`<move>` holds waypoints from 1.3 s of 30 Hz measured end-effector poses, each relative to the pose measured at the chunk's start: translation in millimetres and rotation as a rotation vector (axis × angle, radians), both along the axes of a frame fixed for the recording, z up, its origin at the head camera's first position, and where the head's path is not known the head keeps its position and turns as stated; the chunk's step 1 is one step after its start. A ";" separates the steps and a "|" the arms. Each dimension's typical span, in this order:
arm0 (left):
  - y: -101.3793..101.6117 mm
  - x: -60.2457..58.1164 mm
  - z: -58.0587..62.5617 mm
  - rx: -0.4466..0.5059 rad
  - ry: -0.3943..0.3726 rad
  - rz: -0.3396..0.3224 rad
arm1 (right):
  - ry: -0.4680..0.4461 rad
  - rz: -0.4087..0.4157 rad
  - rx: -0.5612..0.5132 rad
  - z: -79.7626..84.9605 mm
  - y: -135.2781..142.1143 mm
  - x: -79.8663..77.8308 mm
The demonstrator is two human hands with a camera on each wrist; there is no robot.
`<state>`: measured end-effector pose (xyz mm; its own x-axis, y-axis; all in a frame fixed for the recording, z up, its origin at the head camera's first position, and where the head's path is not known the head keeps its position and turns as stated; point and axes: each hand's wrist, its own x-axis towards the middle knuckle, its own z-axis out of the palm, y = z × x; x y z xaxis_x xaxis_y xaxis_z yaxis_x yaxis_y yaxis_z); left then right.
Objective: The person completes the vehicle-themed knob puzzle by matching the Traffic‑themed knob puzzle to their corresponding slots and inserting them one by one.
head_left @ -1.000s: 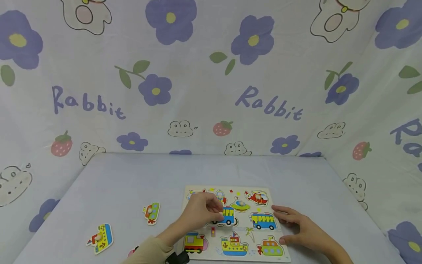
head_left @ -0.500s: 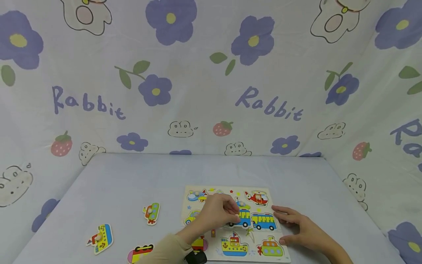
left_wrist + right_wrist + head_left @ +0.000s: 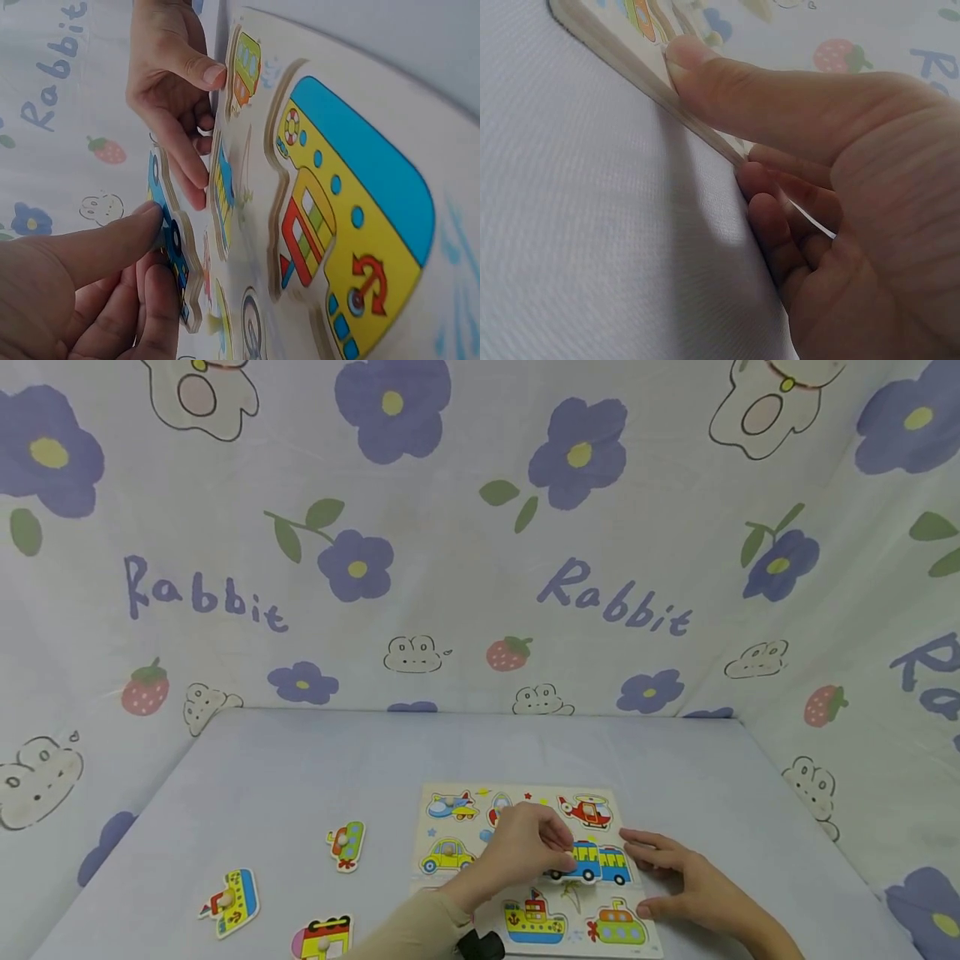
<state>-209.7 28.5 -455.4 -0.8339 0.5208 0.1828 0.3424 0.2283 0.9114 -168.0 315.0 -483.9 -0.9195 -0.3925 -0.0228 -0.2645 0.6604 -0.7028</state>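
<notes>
My left hand [image 3: 525, 847] pinches a blue and yellow bus puzzle piece [image 3: 588, 862] between thumb and fingers. It holds the piece tilted over the wooden puzzle board [image 3: 491, 881], overlapping the printed bus slot [image 3: 617, 865] in the head view. In the left wrist view, the bus piece's thick pale edge faces the board. My right hand [image 3: 690, 881] rests at the board's right edge. Its thumb [image 3: 697, 71] lies on the board's top face, while other fingertips touch the side. A boat picture [image 3: 535, 922] and a submarine picture [image 3: 618, 924] show in the bottom row.
Left of the board lie a submarine piece [image 3: 347, 846], a boat piece [image 3: 229, 902] and a train piece [image 3: 324, 937]. On the board, a yellow car [image 3: 447, 855], plane [image 3: 452, 806] and helicopter [image 3: 587, 811] show. A patterned curtain [image 3: 450, 543] rises behind the table.
My left hand has moved right across the board with the bus piece, from the middle to the bus slot. The car and train piece came into view. My right hand stays put.
</notes>
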 end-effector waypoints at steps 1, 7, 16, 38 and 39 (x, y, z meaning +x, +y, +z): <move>1.8 -0.4 -0.3 -0.004 0.007 0.003 | 0.003 0.000 0.001 -0.1 0.1 0.0; 12.9 -1.6 -3.3 -0.016 0.020 0.014 | 0.000 -0.004 -0.004 -0.9 0.6 0.2; 28.3 -3.5 -9.3 -0.046 0.004 0.024 | -0.009 -0.005 -0.019 -1.3 0.8 -0.1; 52.7 -5.7 -10.0 -0.178 -0.002 0.097 | 0.026 0.035 -0.077 -3.8 2.6 -1.6; 53.1 -5.6 -9.7 -0.177 -0.007 0.098 | 0.025 0.037 -0.081 -3.8 2.6 -1.6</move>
